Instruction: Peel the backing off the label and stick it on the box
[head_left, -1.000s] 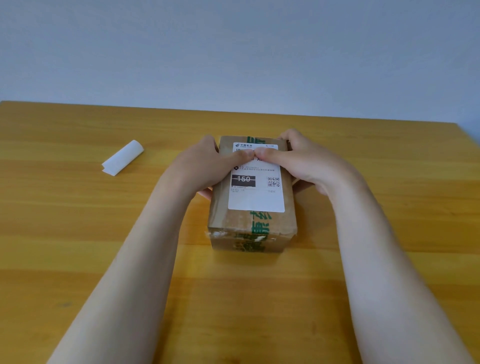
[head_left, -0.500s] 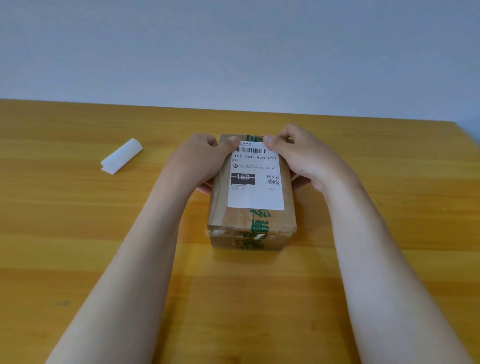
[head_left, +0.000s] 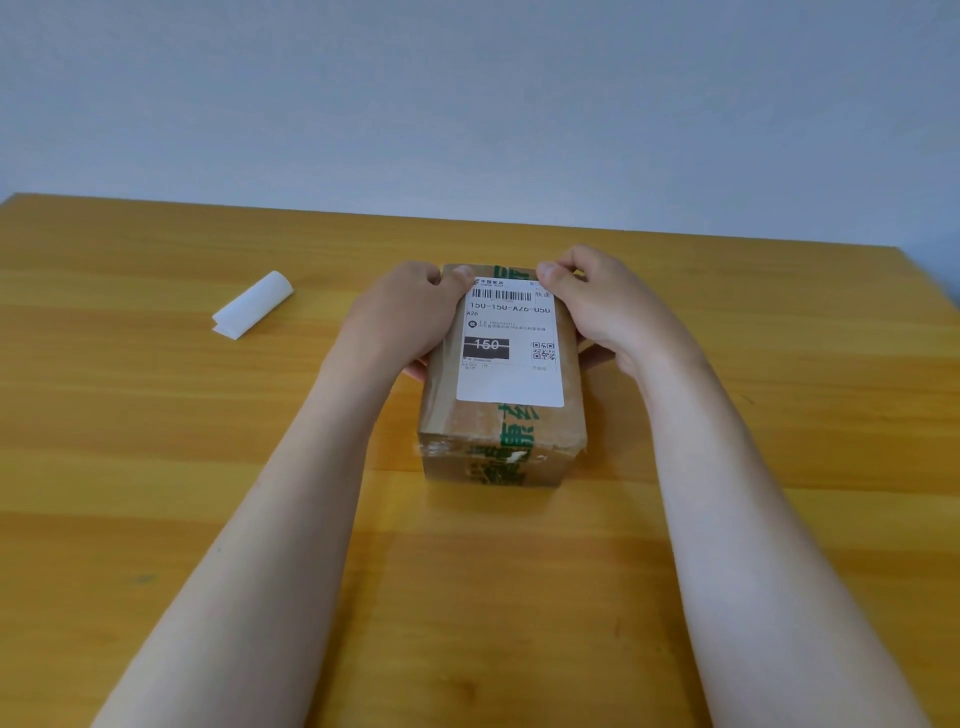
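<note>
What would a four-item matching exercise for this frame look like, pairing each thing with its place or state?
Things:
1. shipping label
2. peeled backing
3. left hand
4. right hand

Places or states:
A. curled on the table, far left of the box
B. thumb at the label's far right corner
C. stuck flat on top of the cardboard box
D. thumb at the label's far left corner

Pairs: 1-C, 2-A, 3-D, 4-B

Wooden table (head_left: 156, 467), plain pale wall (head_left: 467, 104), perhaps bluish-grey

Even soft daylight, faint shadows, slight wide-angle bowing.
</note>
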